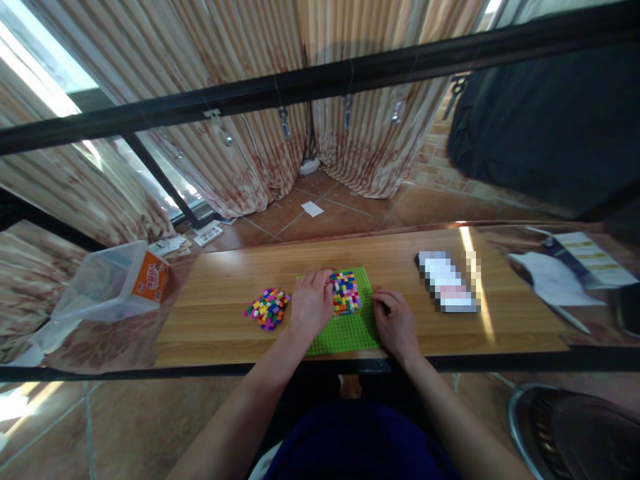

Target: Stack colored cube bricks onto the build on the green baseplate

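Observation:
A green baseplate [345, 332] lies on the wooden table in front of me, with a block of small coloured bricks [345, 292] built on its far part. My left hand [310, 305] rests on the plate's left side, fingers curled against the left edge of the built bricks. My right hand [395, 323] sits at the plate's right edge, fingers curled and pressed down on it. A loose pile of coloured bricks [269, 308] lies on the table just left of my left hand.
A clear plastic container [107, 283] with an orange label stands at the table's left end. A blurred flat object [447, 282] lies to the right. Papers and a pen [565, 277] lie at the far right. A stool [575, 430] stands below right.

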Demonstrator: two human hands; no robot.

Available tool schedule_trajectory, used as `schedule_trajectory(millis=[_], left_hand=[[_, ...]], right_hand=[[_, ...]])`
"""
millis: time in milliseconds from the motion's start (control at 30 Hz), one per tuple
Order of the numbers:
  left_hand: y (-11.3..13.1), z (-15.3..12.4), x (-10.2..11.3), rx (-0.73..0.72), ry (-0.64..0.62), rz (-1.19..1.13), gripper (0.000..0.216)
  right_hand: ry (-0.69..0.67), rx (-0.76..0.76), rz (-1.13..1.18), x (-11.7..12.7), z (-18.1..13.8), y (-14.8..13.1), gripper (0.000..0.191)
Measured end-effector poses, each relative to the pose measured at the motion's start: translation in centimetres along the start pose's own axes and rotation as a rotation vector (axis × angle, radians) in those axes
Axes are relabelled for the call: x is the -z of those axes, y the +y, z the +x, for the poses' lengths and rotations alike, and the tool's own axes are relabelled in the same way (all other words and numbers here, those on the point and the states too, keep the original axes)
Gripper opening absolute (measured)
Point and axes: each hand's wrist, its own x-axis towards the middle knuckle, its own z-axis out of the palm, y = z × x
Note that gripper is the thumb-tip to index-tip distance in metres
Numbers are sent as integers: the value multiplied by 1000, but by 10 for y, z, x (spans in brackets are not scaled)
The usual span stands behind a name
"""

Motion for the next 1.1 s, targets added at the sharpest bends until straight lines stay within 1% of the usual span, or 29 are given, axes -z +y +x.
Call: schedule_trajectory(millis=[100,267,367,767,833,933,1000,1100], left_hand=[[-1,8,-2,46,35,-26,26],[0,14,-8,148,-55,-104,26],[1,11,-10,173,-73,-125,23],[6,3,-21,234,-24,-144,21],[6,1,-19,229,14,-168,23],[2,-7,-12,219,109,-199,23],[-6,-17,-5,212,153,-183,22],[-28,-40,8,237,170,-89,20]], right_hand=[[-3,2,-7,0,0,0,21],[-6,0,-30,1,0,0,21],[-1,3,-39,1,0,0,20],[-38,28,-95,3,-2,9,23],[-46,28,-111,3,-2,10,24],[-51,41,-132,4,-2,11,26],[-51,47,-141,4,-3,11,26],[-47,39,-150,4,-3,11,26]])
